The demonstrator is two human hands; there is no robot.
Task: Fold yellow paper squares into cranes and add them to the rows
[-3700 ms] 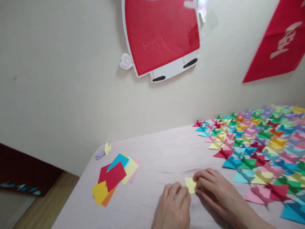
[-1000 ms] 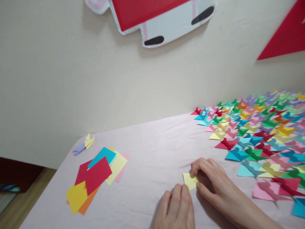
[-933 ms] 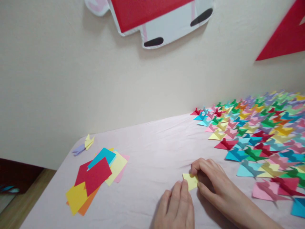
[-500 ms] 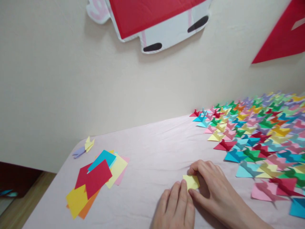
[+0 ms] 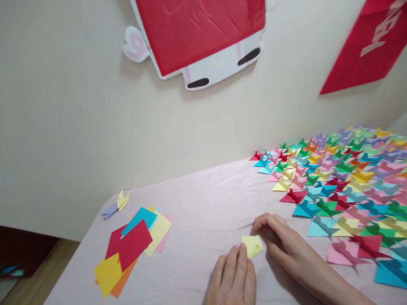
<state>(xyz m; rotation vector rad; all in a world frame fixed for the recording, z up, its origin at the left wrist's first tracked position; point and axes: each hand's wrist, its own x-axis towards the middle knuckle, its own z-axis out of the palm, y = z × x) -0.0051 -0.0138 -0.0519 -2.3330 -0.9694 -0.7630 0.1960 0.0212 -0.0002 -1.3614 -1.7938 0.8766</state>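
A small folded square of pale yellow origami paper lies on the pink cloth in front of me. My left hand rests flat with its fingers stretched out, the fingertips touching the paper's lower left edge. To the right of the paper, my right hand hovers close by with its fingers loosely curved and holding nothing. A small gap separates its thumb and forefinger from the paper. Part of the right hand's inner fingers is in shadow.
Rows of colourful folded paper cranes fill the right side of the cloth-covered table. Loose coloured paper squares overlap on the left. Two folded pieces, yellow and purple, lie near the far left corner. A wall rises behind.
My right hand has let go of the yellow paper and moved slightly away to the right. My left hand stays at the paper's edge. The camera view has shifted a little.
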